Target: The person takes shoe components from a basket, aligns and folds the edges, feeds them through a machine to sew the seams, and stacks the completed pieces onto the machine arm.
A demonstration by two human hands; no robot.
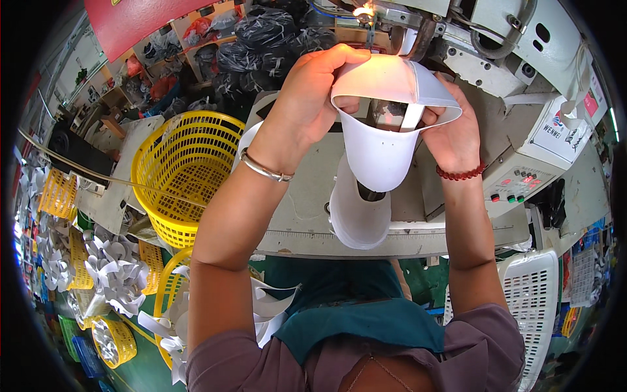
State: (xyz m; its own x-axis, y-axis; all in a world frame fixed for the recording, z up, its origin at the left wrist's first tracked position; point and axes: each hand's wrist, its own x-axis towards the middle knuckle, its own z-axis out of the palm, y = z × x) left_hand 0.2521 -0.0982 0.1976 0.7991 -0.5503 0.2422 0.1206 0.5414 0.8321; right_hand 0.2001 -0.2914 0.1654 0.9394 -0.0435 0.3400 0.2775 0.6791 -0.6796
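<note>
Both my hands hold a white shoe upper [379,153] in front of the machine head, its opening facing me. My left hand [315,91] grips the left edge, thumb on top and a fingertip showing inside. On the right side, my right hand [452,124] is closed round the grey-white edge, with fingertips inside the opening. A metal machine part shows through the opening. Below and nearer me, another white shoe upper [360,219] sits over a dark post at the table's front; the held upper partly covers it.
The machine [480,72] rises behind my hands, with a bright glow [364,11] at its top. A control box [522,176] stands right. A yellow basket [147,170] is left of the table [287,243], near white pieces [117,277]. A white basket [545,274] stands lower right.
</note>
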